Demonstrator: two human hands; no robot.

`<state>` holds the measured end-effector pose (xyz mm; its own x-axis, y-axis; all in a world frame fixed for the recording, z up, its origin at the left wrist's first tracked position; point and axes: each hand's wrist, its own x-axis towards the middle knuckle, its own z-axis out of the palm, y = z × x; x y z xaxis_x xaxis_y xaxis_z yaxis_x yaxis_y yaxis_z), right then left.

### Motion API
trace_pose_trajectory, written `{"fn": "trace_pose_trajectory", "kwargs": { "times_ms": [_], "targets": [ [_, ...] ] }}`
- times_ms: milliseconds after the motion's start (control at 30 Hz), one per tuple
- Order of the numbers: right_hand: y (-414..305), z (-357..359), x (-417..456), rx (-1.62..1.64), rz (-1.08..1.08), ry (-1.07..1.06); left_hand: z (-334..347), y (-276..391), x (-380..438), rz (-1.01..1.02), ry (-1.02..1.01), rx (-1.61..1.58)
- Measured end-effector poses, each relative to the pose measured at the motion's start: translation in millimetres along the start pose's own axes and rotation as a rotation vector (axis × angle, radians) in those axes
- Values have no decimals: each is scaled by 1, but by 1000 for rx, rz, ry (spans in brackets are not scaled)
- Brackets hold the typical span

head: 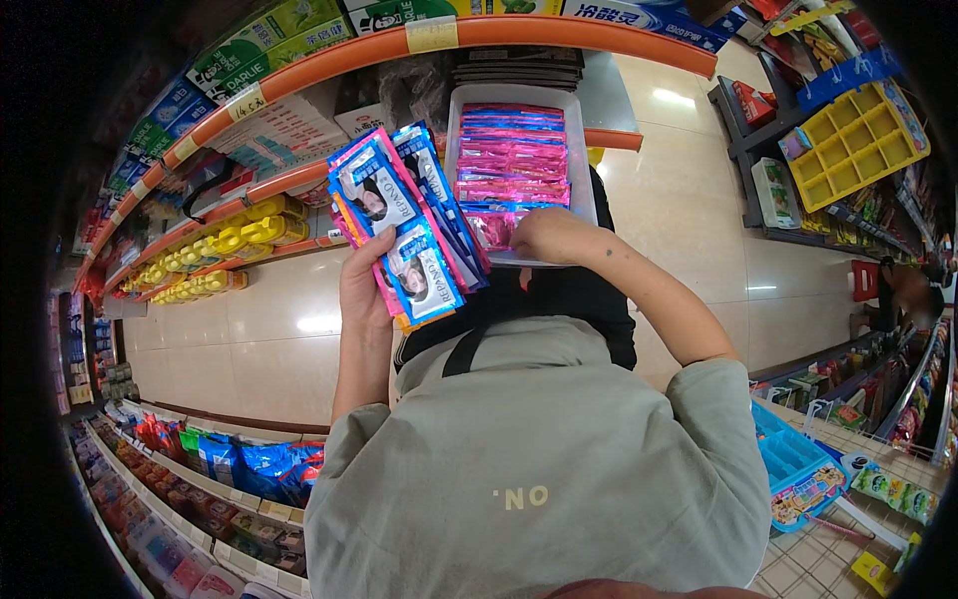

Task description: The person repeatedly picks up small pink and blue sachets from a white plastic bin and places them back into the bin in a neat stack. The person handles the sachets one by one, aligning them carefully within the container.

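Note:
My left hand (pixel 364 281) grips a thick fanned stack of foil sachets (pixel 419 273), its thumb on the front face. The sachets are blue, pink and orange, and the top ones bear a portrait and writing. Just right of the stack, a white plastic tray (pixel 585 165) holds a row of pink and blue sachets (pixel 513 157) standing on edge. My right hand (pixel 561 238) reaches over the tray's near right corner with curled fingers against a pink sachet (pixel 490 228). Its fingertips are hidden, so a grip there cannot be made out.
Ahead, orange-edged shelves (pixel 524 31) carry toothpaste boxes (pixel 269 45) and, lower left, yellow bottles (pixel 232 243). A yellow compartment tray (pixel 861 146) stands at the right rack. Behind are bagged goods (pixel 262 464) at left and a blue divided tray (pixel 797 464) at right. A person (pixel 909 296) is far right.

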<state>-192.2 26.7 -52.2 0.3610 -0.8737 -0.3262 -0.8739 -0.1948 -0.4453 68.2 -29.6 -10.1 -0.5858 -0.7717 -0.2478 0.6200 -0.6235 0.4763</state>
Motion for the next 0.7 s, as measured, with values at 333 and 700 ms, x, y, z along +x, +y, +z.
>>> {"fn": "trace_pose_trajectory", "kwargs": {
  "times_ms": [333, 700],
  "targets": [
    [3, -1, 0, 106, 1, -39, 2, 0, 0, -5, -5, 5],
    [14, -3, 8, 19, 74, 52, -7, 3, 1, 54, 21, 20]
  ]
}}
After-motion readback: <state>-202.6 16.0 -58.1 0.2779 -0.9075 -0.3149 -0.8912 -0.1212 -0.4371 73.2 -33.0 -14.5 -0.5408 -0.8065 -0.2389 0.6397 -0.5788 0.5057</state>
